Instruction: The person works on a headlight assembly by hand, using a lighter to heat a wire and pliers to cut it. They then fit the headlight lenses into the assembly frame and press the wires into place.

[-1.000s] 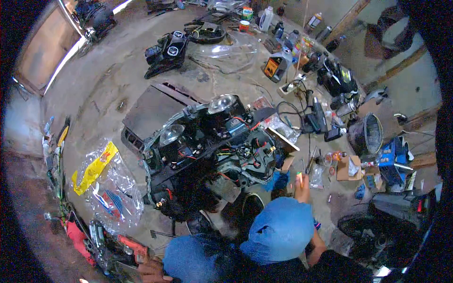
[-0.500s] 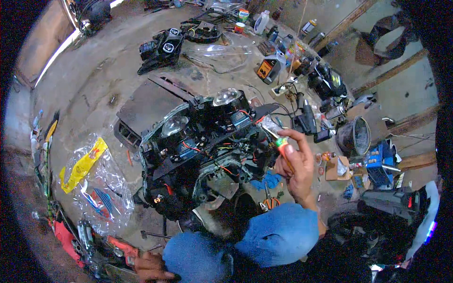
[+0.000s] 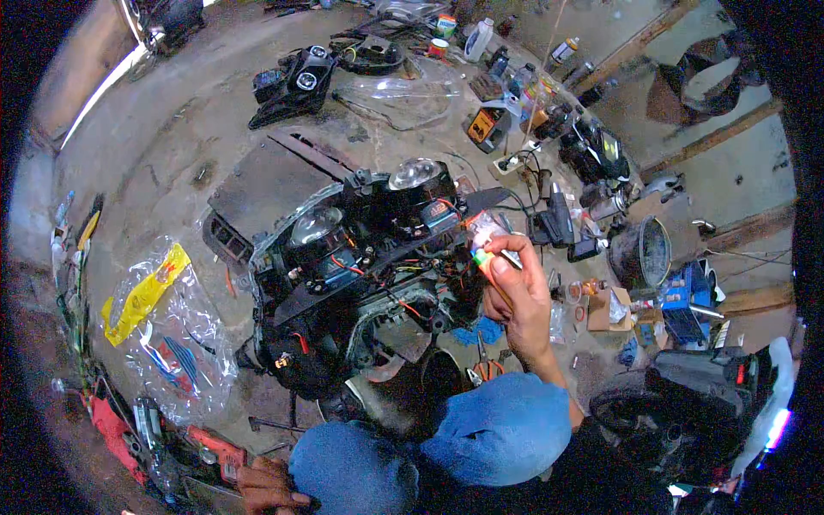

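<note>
My right hand (image 3: 520, 296) is closed around a screwdriver (image 3: 496, 281) with an orange, yellow and green handle, held upright. Its upper end overlaps a small clear packet with red marks (image 3: 481, 227). Left of the hand is an opened headlight assembly (image 3: 300, 296), with two round projector lenses, the nearer lens (image 3: 316, 226) and the farther lens (image 3: 415, 174), plus red wires and blue modules. Down at the left, my left hand (image 3: 268, 487) lies beside my knee, fingers loosely extended, next to an orange-red power tool (image 3: 215, 451).
A clear plastic bag with a yellow strip (image 3: 154, 296) lies left of the headlight. To the right are a heat gun (image 3: 556, 215), a metal bucket (image 3: 642, 251) and a blue box (image 3: 687, 300). Orange-handled pliers (image 3: 487, 367) lie near my knee. Bottles and a jug (image 3: 489, 126) stand farther back.
My right hand has moved slightly left, and the screwdriver has turned more upright, its shaft now less visible. The view has shifted a little. My left hand stays beside the power tool.
</note>
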Available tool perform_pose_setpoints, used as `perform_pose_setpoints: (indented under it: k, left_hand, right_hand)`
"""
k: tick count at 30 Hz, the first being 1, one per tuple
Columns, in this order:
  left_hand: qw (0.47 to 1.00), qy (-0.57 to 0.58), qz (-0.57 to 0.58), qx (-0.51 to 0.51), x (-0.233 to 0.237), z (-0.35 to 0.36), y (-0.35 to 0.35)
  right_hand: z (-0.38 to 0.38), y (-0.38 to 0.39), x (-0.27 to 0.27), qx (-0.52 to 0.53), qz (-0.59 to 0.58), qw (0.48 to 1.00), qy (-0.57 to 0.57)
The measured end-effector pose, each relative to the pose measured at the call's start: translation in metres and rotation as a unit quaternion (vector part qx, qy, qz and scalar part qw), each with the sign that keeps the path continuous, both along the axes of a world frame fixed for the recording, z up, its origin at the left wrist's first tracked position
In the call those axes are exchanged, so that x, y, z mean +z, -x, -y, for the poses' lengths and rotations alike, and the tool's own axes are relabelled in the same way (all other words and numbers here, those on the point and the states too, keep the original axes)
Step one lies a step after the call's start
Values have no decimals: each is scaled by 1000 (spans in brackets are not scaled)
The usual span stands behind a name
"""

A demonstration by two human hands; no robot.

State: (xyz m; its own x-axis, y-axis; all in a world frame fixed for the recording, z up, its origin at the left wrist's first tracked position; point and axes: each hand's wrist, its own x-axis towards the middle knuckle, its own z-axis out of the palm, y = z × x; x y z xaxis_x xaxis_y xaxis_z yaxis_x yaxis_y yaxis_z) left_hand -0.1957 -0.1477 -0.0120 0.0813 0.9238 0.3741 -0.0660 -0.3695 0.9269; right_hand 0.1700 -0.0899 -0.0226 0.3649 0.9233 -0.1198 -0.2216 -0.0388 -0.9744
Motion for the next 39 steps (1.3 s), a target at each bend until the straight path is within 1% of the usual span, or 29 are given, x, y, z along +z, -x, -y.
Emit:
perform_pose_setpoints:
  k: [4, 13, 16, 19, 28, 31, 34, 37, 39]
  left_hand:
    - [1000, 17, -9, -5, -1, 4, 5]
    - [999, 43, -17, -14, -2, 6, 6]
    - [998, 51, -22, -20, 2, 7, 12]
    - [998, 61, -22, -18, -3, 7, 8]
    - [996, 75, -33, -18, -3, 9, 15]
    - [996, 77, -33, -19, -4, 11, 16]
    - [996, 76, -31, -20, -4, 12, 17]
    - [996, 77, -31, -21, -3, 12, 18]
    - [996, 75, -30, -22, -3, 12, 18]
  right_hand:
    - [-1, 0, 0, 6, 9, 1000, 1]
    - [-3, 3, 1, -17, -18, 1000, 4]
    - [-2, 1, -1, -9, -13, 1000, 3]
    - [-5, 7, -1, -30, 14, 999, 9]
    - [-5, 9, 0, -40, 22, 998, 34]
    - [-1, 2, -6, -12, -11, 1000, 20]
    - [0, 0, -10, -6, -16, 1000, 16]
    - [-4, 8, -6, -47, 7, 998, 33]
    - [-4, 8, -5, -47, 13, 998, 33]
